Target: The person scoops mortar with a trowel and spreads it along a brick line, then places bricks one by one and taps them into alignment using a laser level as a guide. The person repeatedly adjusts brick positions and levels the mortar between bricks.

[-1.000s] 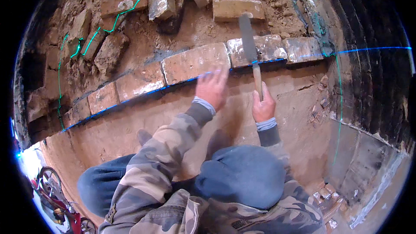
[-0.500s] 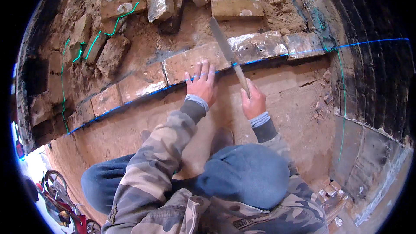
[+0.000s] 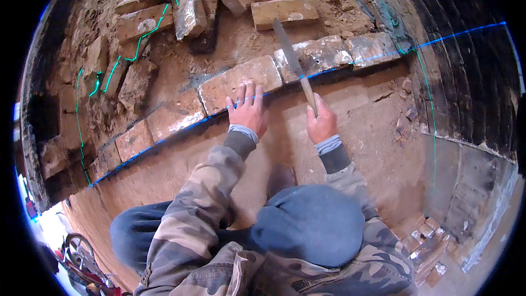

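Observation:
My left hand (image 3: 249,114) rests with its fingers stretched out on the front edge of a reddish brick (image 3: 235,83) in a slightly curved row. In my right hand (image 3: 322,120) is a bricklaying knife (image 3: 289,49) with a long flat blade and a pale handle. My fingers wrap its handle. The blade slants up and left, crossing over a white-stained brick (image 3: 320,55) to the right of my left hand. Its tip points at a loose brick (image 3: 285,12) behind the row. A blue line (image 3: 181,133) runs along the row's front edge.
Loose bricks (image 3: 190,11) lie piled on rough soil behind the row. A dark ridged wall (image 3: 466,77) rises at right, with tangled cord (image 3: 386,13) near it. Green lines (image 3: 434,120) cross soil and wall. Broken bricks (image 3: 424,235) lie lower right; a wheeled object (image 3: 82,252) stands lower left.
The whole view has shifted a little. My right hand has moved the knife slightly right along the row, farther over the white-stained brick. My left hand stays on the same brick.

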Demonstrator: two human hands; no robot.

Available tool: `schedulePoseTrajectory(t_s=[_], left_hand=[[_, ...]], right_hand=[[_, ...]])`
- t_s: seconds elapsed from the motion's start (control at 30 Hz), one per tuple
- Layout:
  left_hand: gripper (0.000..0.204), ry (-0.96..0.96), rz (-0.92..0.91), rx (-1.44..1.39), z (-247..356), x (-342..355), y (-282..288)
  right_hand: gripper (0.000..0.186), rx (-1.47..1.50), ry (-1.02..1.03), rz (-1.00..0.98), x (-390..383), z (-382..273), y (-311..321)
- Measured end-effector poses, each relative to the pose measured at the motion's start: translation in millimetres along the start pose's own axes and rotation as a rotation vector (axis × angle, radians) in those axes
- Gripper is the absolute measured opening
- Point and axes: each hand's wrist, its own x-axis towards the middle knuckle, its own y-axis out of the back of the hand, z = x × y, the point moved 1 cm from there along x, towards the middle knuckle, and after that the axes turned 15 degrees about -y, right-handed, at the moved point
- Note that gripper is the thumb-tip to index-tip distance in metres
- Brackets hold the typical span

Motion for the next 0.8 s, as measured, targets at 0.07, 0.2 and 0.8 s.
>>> schedulePoseTrajectory(t_s=[0.07,0.2,0.8], left_hand=[[0.073,0.021,-0.022,-0.043,4.4,7.4,7.3],[0.074,0.052,-0.045,-0.069,-10.5,39.9,14.2],[0.108,-0.153,-0.083,-0.203,-21.0,128.5,-5.1]], right_hand=[[0.043,-0.035,0.013,0.003,-1.5,5.6,-3.3],[0.031,0.203,-0.329,-0.078,-32.1,4.9,3.1],[0.027,0.832,-1.062,-0.200,-114.4,51.8,10.5]])
